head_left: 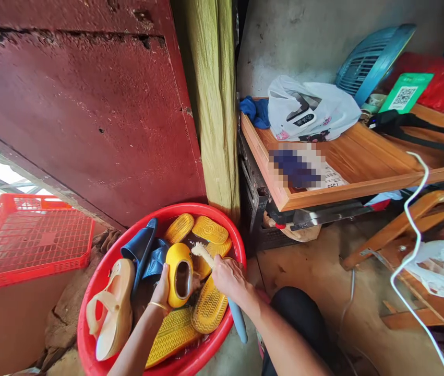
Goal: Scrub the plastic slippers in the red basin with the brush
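Observation:
Over a red basin [239, 245], my left hand [162, 290] grips a yellow shoe [172, 256] with its opening facing right. My right hand [227, 277] is closed around a brush [202, 253]; its pale bristles are close to the shoe's upper right side, and its blue-grey handle end sticks out below the hand. Several yellow soles, such as one sandal [211, 305] at the right, lie in dark water in the basin. Blue slippers [139, 248] rest at the basin's upper left, and a beige sandal [116, 308] leans at the left.
A red crate [88, 245] stands at the left by a dark red door [88, 115]. At the right are a wooden tray [362, 156] with a white plastic bag [335, 109], a blue fan [374, 62], a wooden stool [421, 313] and a hanging white cable [417, 245].

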### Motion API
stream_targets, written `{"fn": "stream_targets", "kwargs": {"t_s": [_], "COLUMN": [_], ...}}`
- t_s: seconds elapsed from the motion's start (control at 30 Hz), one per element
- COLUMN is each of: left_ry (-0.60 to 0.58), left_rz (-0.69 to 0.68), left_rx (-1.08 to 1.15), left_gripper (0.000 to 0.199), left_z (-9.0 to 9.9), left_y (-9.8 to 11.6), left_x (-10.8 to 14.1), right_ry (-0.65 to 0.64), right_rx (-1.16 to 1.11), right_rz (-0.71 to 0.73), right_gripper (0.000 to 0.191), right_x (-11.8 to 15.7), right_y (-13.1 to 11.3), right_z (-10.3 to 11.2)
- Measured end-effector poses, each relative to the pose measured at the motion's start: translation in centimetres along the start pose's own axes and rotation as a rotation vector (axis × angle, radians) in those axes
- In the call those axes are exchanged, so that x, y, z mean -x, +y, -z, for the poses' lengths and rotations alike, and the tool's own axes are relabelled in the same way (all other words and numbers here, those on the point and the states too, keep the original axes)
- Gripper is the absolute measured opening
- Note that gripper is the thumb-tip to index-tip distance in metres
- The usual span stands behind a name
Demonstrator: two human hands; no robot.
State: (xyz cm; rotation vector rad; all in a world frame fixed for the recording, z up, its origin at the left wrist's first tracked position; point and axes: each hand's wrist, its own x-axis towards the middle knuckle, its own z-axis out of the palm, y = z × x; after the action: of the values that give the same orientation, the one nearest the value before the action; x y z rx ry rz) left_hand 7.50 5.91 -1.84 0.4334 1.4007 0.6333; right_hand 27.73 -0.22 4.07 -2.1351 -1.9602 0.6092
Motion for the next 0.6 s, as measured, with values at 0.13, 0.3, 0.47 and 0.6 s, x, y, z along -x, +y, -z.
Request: {"fn": "stream_targets", "kwargs": {"t_s": [0.13,0.3,0.47,0.6], "left_ry": [-0.107,-0.012,-0.013,-0.004], "left_rz": [-0.065,-0.264,-0.216,-0.218], "left_rx": [0.112,0.173,0.186,0.157], "left_gripper": [0.064,0.065,0.062,0.058], "left_z": [0.8,0.8,0.6,0.1], "left_y": [2.1,2.4,1.5,1.0], "left_x": [2.4,4.4,4.9,4.2], "right_ry": [0.01,0.036,0.051,-0.033], "right_rx": [-0.008,-0.002,-0.025,-0.075], "right_rz": [0.002,0.009,0.032,0.205], "right_gripper": [0.023,0.021,0.02,0.029], "right_x": [0.0,0.1,0.7,2.4], "right_y": [0.0,-0.1,-0.7,-1.9], "right_z": [0.7,0.6,0.8,0.2]}}
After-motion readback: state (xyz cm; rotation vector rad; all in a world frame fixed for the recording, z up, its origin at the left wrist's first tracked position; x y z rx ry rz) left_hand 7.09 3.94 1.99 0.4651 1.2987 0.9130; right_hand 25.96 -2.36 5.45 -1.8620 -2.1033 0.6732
